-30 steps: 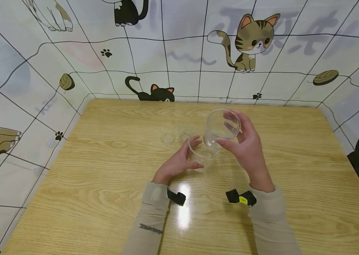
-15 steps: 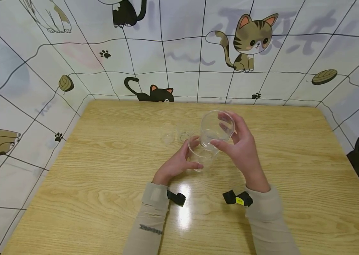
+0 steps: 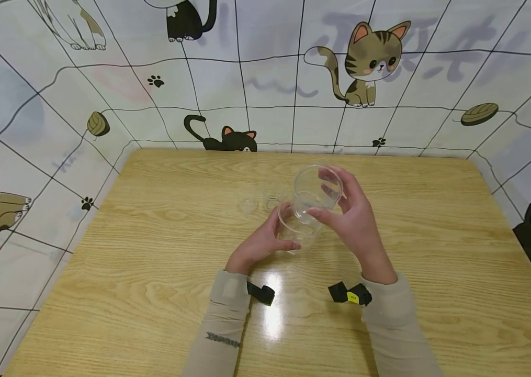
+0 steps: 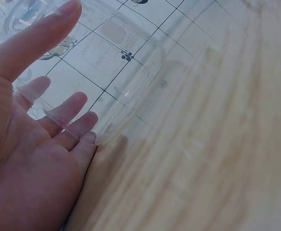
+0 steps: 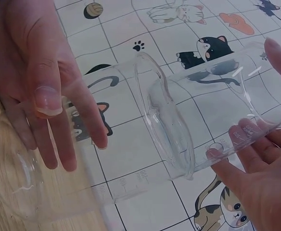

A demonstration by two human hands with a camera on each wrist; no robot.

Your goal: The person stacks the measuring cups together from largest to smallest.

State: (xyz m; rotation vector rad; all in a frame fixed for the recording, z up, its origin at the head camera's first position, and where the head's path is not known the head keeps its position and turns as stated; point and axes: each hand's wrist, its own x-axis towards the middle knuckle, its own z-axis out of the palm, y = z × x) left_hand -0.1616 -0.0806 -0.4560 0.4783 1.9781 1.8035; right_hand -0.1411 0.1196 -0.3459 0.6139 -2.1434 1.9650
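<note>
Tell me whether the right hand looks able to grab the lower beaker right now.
Probably not: the right hand is occupied holding the upper beaker, and the left hand holds the lower beaker.

Colourless in the lower transparent cylindrical beaker [image 3: 304, 236], the upper transparent cylindrical beaker [image 3: 313, 189] and two small clear vessels [image 3: 273, 200] towards the far edge of the wooden table [image 3: 152, 235]. On the former, scale markings [image 4: 101, 61] apparently pale grey in the hazy left wrist view. Yellow-tan grain across the table. Beyond the far edge, black-gridded white backdrop [image 3: 270, 31] with brown tabby [image 3: 373, 60], black cat [image 3: 232, 140], black paw prints [image 3: 155, 81]. Towards the near edge, beige sleeves [image 3: 387, 314], black straps [image 3: 261, 294], one yellow label [image 3: 352, 298].
</note>
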